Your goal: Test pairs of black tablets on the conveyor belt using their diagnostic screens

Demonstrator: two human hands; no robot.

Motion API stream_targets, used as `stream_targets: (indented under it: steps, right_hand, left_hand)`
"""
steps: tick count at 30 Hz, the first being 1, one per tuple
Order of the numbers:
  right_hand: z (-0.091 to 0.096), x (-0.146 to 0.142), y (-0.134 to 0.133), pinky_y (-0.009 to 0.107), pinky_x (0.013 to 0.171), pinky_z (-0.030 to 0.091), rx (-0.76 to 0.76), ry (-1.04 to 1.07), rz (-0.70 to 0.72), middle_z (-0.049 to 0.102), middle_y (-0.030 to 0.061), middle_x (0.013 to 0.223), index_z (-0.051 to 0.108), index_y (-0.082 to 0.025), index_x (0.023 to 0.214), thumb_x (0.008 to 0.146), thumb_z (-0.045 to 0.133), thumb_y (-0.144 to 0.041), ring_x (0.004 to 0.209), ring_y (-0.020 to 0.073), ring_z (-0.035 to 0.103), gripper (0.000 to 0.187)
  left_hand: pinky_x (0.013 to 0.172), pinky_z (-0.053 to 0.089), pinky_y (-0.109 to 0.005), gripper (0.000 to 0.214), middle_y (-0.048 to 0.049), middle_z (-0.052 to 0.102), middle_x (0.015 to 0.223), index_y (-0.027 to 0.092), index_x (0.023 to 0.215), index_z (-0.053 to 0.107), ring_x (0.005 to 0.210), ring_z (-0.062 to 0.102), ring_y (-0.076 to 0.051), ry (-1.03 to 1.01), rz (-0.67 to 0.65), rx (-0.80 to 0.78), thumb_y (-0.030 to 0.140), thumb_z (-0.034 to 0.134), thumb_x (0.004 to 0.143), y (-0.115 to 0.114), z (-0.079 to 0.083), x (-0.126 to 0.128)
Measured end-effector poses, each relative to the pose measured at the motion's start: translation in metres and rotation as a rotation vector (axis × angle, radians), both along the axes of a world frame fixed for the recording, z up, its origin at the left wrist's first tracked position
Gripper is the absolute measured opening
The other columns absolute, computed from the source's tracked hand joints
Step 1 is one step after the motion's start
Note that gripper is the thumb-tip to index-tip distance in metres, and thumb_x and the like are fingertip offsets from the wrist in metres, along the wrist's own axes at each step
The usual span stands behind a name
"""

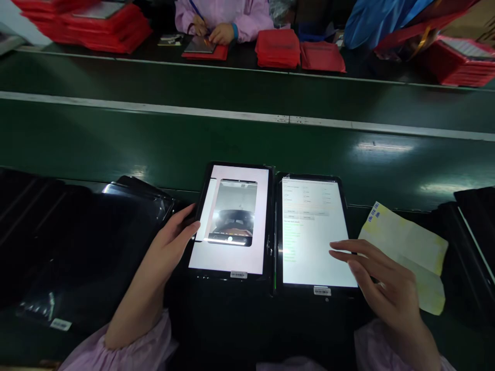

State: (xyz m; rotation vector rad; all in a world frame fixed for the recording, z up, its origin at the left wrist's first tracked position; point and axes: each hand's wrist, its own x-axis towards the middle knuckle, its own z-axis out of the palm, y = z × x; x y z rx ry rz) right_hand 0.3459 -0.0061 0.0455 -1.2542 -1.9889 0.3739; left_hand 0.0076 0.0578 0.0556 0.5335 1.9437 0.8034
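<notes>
Two lit tablets lie side by side in front of me. The left tablet (232, 221) shows a camera picture inside a pale pink frame. My left hand (174, 234) rests against its left edge, fingers stretched out and touching the bezel. The right tablet (315, 234) shows a white page with small text. My right hand (371, 270) hovers over its lower right corner, fingers spread, forefinger pointing at the screen. Neither hand holds anything.
A yellowish paper sheet (410, 255) lies right of the tablets. Dark bagged tablets (88, 242) are stacked at my left. A green conveyor belt (247, 144) runs across. Beyond it a person in pink (222, 18) writes among red pouches (278, 47).
</notes>
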Motion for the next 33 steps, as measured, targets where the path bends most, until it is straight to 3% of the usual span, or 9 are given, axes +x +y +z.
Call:
stream_targets:
  steps: [10, 16, 24, 33]
  right_hand:
    - [0.003, 0.0, 0.0, 0.029, 0.069, 0.069, -0.018, -0.01, 0.001, 0.085, 0.0053, 0.104, 0.084, -0.028, 0.113, 0.105, 0.061, -0.015, 0.093, 0.021, 0.083, 0.028]
    - [0.003, 0.001, 0.0, 0.031, 0.07, 0.069, 0.0, 0.002, 0.0, 0.085, 0.0056, 0.102, 0.084, -0.029, 0.113, 0.105, 0.061, -0.017, 0.091, 0.0222, 0.083, 0.027]
    - [0.003, 0.0, -0.002, 0.025, 0.069, 0.068, -0.01, 0.011, -0.006, 0.084, 0.0039, 0.104, 0.083, -0.028, 0.115, 0.105, 0.061, -0.015, 0.092, 0.0177, 0.082, 0.028]
    - [0.002, -0.002, -0.001, 0.028, 0.07, 0.069, -0.022, -0.005, -0.018, 0.084, 0.0045, 0.101, 0.084, -0.028, 0.109, 0.105, 0.06, -0.017, 0.089, 0.0194, 0.083, 0.026]
  left_hand:
    - [0.099, 0.066, -0.042, 0.054, -0.008, 0.084, 0.119, 0.024, 0.147, 0.067, 0.115, 0.079, -0.03, 0.01, -0.019, 0.045, 0.024, 0.071, 0.093, -0.005, -0.015, -0.009]
    - [0.096, 0.066, -0.035, 0.051, -0.0042, 0.084, 0.117, 0.032, 0.144, 0.07, 0.111, 0.08, -0.026, 0.004, 0.04, 0.007, 0.025, 0.074, 0.094, -0.006, -0.013, -0.009]
    - [0.089, 0.067, -0.032, 0.048, -0.0044, 0.082, 0.121, 0.034, 0.14, 0.073, 0.111, 0.08, -0.026, 0.028, 0.036, 0.036, 0.027, 0.078, 0.092, -0.009, -0.021, -0.012]
    - [0.089, 0.066, -0.028, 0.046, -0.0049, 0.084, 0.119, 0.031, 0.139, 0.073, 0.108, 0.081, -0.024, -0.052, 0.053, 0.002, 0.018, 0.072, 0.095, -0.005, -0.005, -0.001]
